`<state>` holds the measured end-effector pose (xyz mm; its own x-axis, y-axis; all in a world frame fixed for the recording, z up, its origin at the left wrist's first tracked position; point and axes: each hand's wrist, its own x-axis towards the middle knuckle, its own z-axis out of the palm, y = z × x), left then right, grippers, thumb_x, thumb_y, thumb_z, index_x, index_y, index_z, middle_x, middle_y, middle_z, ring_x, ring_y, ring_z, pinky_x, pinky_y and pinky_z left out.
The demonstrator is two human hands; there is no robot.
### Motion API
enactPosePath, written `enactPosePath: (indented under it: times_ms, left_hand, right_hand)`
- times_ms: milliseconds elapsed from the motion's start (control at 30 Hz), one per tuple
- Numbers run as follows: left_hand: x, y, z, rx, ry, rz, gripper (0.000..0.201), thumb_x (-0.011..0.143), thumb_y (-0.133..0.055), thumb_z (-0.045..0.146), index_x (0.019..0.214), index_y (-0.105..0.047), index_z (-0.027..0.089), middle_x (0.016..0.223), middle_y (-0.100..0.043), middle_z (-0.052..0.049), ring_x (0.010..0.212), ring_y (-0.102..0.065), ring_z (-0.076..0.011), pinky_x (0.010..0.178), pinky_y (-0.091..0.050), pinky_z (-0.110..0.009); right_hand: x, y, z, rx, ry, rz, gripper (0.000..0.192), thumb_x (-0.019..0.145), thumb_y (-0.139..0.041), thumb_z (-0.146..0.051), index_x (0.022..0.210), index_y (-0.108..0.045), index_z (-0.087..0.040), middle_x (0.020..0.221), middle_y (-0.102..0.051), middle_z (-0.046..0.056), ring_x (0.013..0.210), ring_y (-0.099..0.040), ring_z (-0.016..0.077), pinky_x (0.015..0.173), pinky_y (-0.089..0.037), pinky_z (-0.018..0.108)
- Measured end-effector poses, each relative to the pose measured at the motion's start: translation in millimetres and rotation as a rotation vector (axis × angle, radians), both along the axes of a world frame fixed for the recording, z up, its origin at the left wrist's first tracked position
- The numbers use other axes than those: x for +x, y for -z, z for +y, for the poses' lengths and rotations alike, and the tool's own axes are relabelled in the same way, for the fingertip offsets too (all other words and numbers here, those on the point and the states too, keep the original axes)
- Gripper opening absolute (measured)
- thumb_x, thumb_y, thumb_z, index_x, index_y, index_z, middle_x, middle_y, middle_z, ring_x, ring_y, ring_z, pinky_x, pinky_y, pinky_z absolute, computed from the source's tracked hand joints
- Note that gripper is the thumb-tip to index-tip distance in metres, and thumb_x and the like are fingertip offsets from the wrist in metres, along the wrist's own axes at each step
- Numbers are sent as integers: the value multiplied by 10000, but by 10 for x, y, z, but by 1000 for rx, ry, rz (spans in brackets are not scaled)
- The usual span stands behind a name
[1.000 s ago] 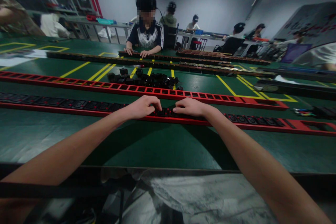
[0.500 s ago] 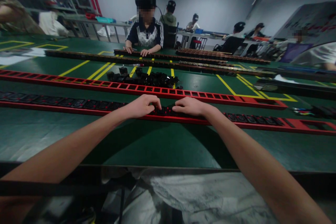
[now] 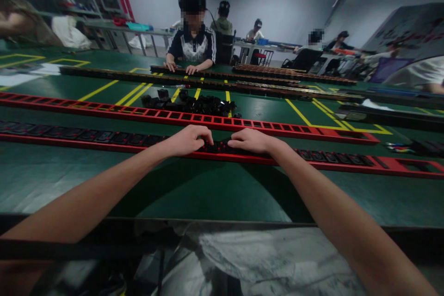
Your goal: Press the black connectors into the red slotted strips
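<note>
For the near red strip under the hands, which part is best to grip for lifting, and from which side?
Probably the near red strip is best gripped across its narrow width, from above, on both sides of the middle where the left hand and right hand rest. It lies flat and very long, so two spread grips should limit sagging.

Both hands, left hand [image 3: 187,141] and right hand [image 3: 252,141], rest palm-down on near red strip [image 3: 104,141]; black parts pile [image 3: 194,103] beyond, on green tabletop [image 3: 208,189].

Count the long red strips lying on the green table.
2. The near red strip lies under both hands; the far red strip lies just behind it, in front of a pile of black parts.
</note>
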<state>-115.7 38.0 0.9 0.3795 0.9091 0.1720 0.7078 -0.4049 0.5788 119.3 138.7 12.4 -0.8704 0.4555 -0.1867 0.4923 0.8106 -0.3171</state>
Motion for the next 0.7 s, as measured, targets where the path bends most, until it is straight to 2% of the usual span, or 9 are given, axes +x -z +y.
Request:
enactPosePath:
  times_ms: [700]
  left_hand:
    - [15,-12,-8,5,2,-3,342,712,-423,39,871,-697,168,940,-714,-23,909,-642,-157,888,-489,-306]
  right_hand:
    - [0,-3,-3,18,-8,2,490,933,-386,-594,702,-518,-183,701,-551,18,617,-468,137,605,-286,284]
